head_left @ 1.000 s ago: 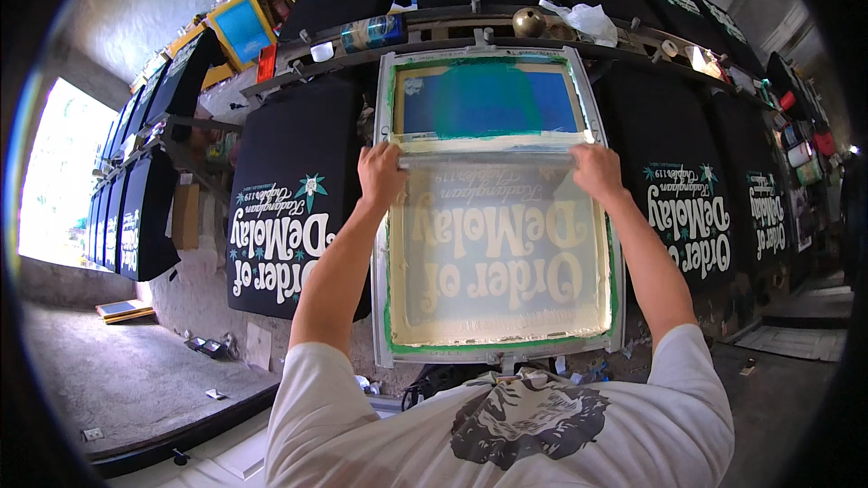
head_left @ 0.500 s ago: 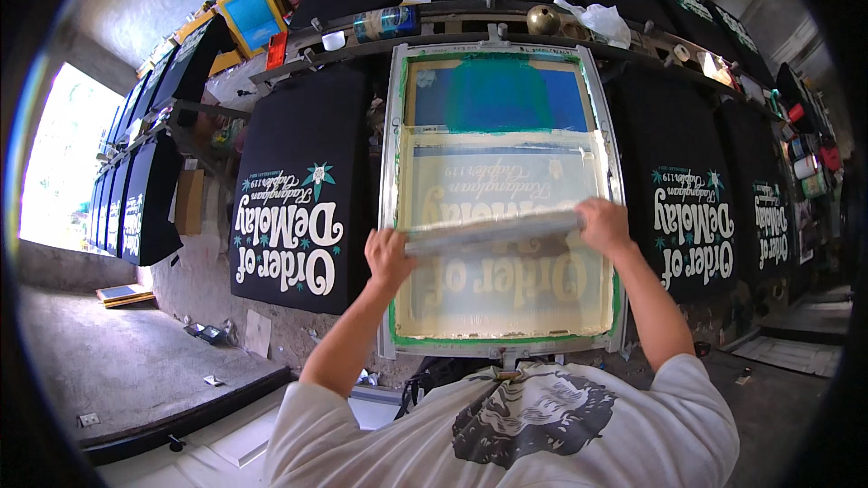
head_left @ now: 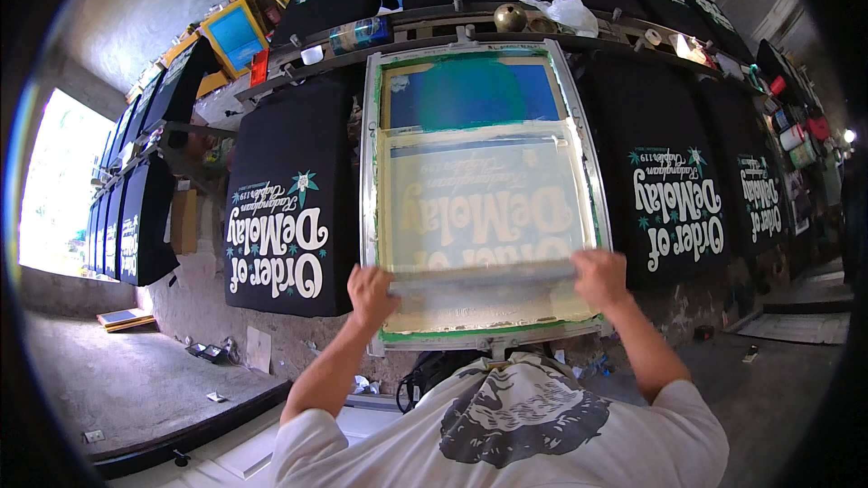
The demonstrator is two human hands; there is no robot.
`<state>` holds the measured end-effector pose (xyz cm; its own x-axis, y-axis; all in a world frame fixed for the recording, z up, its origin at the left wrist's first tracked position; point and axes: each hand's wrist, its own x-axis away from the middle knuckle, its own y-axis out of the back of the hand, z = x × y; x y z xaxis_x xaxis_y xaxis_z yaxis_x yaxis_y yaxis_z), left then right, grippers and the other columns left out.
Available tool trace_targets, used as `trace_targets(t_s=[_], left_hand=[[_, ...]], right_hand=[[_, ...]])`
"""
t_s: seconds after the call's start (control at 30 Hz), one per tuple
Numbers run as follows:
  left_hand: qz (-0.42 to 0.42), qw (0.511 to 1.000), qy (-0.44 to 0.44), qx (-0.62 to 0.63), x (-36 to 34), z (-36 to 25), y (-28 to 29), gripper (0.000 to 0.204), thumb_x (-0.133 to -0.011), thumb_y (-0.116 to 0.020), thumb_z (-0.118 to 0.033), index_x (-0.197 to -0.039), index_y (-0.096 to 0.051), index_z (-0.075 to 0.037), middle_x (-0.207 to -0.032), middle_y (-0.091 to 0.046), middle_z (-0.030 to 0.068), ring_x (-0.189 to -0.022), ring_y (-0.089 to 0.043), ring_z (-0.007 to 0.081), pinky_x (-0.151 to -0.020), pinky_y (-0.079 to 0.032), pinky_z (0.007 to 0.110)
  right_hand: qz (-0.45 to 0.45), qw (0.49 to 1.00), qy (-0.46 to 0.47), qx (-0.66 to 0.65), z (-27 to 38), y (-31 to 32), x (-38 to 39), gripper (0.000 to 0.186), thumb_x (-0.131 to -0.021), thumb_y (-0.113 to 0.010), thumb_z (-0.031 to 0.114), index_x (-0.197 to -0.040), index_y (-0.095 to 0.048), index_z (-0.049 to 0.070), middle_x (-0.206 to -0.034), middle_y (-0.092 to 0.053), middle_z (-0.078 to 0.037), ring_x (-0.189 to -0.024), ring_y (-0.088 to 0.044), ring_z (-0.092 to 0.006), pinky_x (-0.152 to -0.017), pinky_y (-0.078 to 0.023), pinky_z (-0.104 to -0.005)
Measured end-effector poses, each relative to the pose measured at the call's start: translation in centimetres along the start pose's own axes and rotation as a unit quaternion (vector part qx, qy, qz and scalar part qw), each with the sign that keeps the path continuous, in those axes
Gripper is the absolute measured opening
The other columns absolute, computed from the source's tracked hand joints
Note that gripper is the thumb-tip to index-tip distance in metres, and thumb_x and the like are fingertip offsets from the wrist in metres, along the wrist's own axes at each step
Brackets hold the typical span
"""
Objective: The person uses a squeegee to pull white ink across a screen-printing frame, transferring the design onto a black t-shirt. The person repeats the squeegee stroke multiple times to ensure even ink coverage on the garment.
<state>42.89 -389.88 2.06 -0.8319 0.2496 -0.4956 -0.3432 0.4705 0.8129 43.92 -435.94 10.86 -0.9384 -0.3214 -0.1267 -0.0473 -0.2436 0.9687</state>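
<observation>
A screen printing frame (head_left: 368, 172) lies in front of me, with a blue and green band on its far part. Pale ink coats its mesh (head_left: 479, 167), and white lettering shows through. Across the near part of the mesh lies a long squeegee (head_left: 484, 279), blurred by motion. My left hand (head_left: 372, 297) is closed round its left end, and my right hand (head_left: 600, 276) grips the right end. Both fists sit near the frame's side rails. What lies under the frame shows only faintly through the mesh.
Black printed shirts flank the frame, one at left (head_left: 280, 208) and another at right (head_left: 665, 190). Behind it runs a metal rail (head_left: 425, 43) with a round brass-coloured ball (head_left: 510, 17), a plastic bag (head_left: 571, 14) and a blue-green can (head_left: 360, 34). More shirts hang beyond.
Both hands have drawn the squeegee toward me, from the middle of the mesh to its near part. The view has shifted slightly, so the frame appears further left.
</observation>
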Motion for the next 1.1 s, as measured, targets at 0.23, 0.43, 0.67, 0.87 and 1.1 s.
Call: trace_targets(t_s=[0.23,0.43,0.67,0.87,1.1], left_hand=[[-0.079,0.997,0.023,0.002,-18.5,6.6,-9.7,0.027,-0.061,-0.071,0.002,-0.084,-0.062,-0.008,-0.085,-0.062,0.0088,-0.082,-0.063,0.0329,-0.076,-0.046,0.044],[-0.071,0.993,0.092,-0.017,-23.3,8.2,-13.5,0.017,-0.07,-0.071,-0.002,-0.085,-0.065,-0.008,-0.087,-0.065,0.0091,-0.087,-0.064,0.0323,-0.08,-0.047,0.045],[-0.003,0.995,0.094,-0.013,-16.0,4.4,-9.9,0.025,-0.061,-0.076,-0.001,-0.082,-0.062,-0.007,-0.086,-0.064,0.0108,-0.087,-0.064,0.0348,-0.082,-0.049,0.048],[-0.002,0.997,0.073,0.024,-3.7,-1.2,-5.2,0.032,-0.054,-0.074,0.001,-0.081,-0.061,-0.009,-0.081,-0.058,0.0086,-0.08,-0.06,0.0342,-0.075,-0.047,0.046],[0.015,0.992,0.064,0.109,4.2,-7.1,1.4,0.036,-0.05,-0.073,0.003,-0.083,-0.062,-0.009,-0.082,-0.061,0.0075,-0.076,-0.06,0.0327,-0.071,-0.046,0.044]], right_hand=[[-0.096,0.995,0.024,0.016,-9.2,-2.6,-18.3,0.021,-0.076,-0.063,0.005,-0.093,-0.074,0.009,-0.092,-0.074,-0.014,-0.086,-0.072,-0.0361,-0.073,-0.057,-0.0474],[-0.07,0.997,-0.023,0.021,-11.9,-4.3,-23.5,0.027,-0.074,-0.065,0.008,-0.098,-0.078,0.011,-0.095,-0.075,-0.015,-0.087,-0.072,-0.0356,-0.076,-0.057,-0.0497],[0.019,0.995,-0.092,0.035,-8.5,-2.9,-15.0,0.028,-0.07,-0.067,0.012,-0.095,-0.079,0.015,-0.09,-0.076,-0.013,-0.083,-0.072,-0.0355,-0.073,-0.057,-0.0488],[-0.01,0.997,-0.08,0.01,-3.7,-2.3,-1.3,0.026,-0.066,-0.069,0.007,-0.09,-0.077,0.014,-0.088,-0.075,-0.008,-0.081,-0.072,-0.0302,-0.068,-0.056,-0.046],[-0.058,0.997,-0.04,-0.032,0.6,-0.7,9.1,0.023,-0.064,-0.069,0.004,-0.085,-0.073,0.01,-0.085,-0.074,-0.007,-0.077,-0.071,-0.0289,-0.065,-0.056,-0.0426]])
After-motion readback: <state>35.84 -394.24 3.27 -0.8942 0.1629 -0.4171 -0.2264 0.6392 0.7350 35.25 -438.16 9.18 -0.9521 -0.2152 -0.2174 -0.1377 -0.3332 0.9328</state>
